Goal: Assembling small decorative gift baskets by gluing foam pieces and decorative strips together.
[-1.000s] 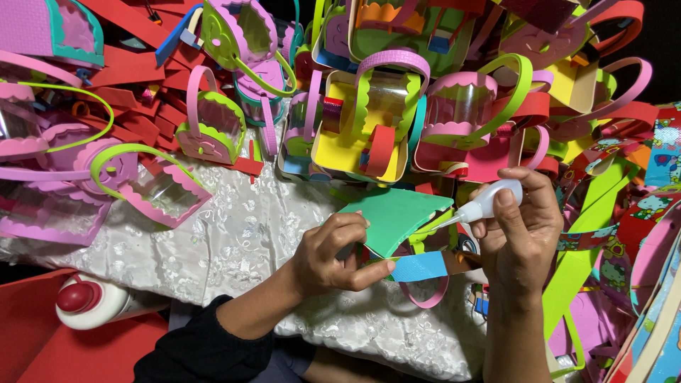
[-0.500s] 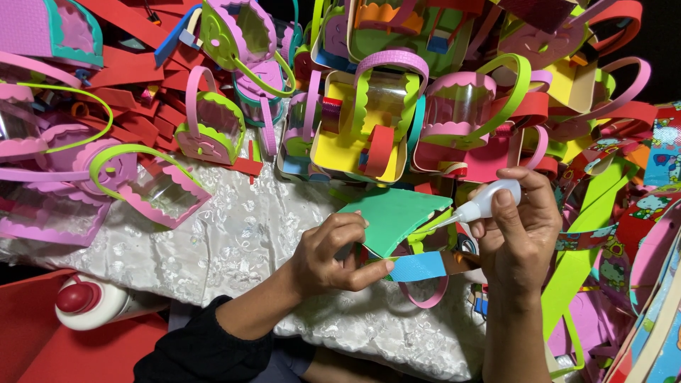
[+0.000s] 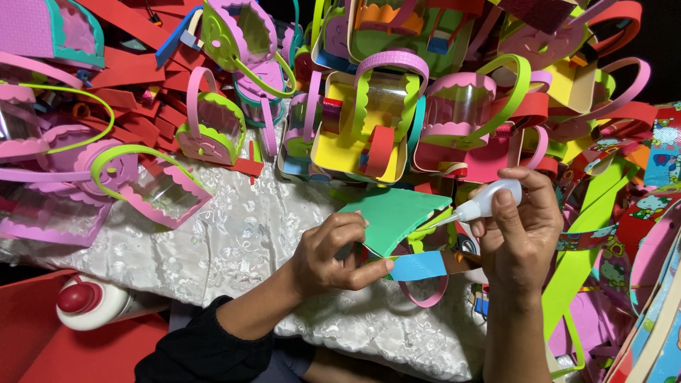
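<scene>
Mid-frame, left hand (image 3: 333, 259) pinches the green foam piece (image 3: 390, 220); right hand (image 3: 521, 234) grips the glue bottle (image 3: 486, 202), nozzle at its edge. I'd squeeze lightly, thin bead, piece held steady.

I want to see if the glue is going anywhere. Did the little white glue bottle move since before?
No. The small white squeeze glue bottle in the right hand sits in the same spot below the yellow foam basket, tip at the green foam sheet.
</scene>
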